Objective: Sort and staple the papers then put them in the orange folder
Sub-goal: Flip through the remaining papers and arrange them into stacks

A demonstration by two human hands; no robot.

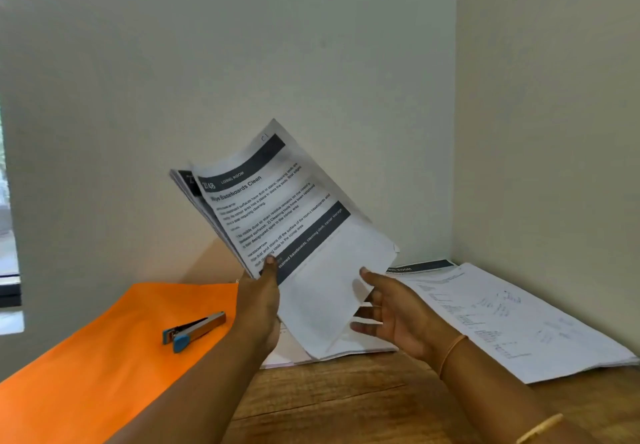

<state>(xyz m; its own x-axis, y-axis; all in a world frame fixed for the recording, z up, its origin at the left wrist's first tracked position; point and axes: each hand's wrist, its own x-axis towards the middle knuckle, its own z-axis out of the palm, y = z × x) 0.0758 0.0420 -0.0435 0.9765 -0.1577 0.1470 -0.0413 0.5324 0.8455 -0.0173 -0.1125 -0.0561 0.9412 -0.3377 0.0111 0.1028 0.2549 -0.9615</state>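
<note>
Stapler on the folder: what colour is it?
The stapler is silver with blue ends, lying on the orange folder; head view.

The flat orange card folder (104, 357) is matt. The slim brushed-metal stapler (199, 327) has blue plastic ends. The brown wooden tabletop (346, 405) shows grain. The white printed sheets (294, 208) are matt paper.
</note>
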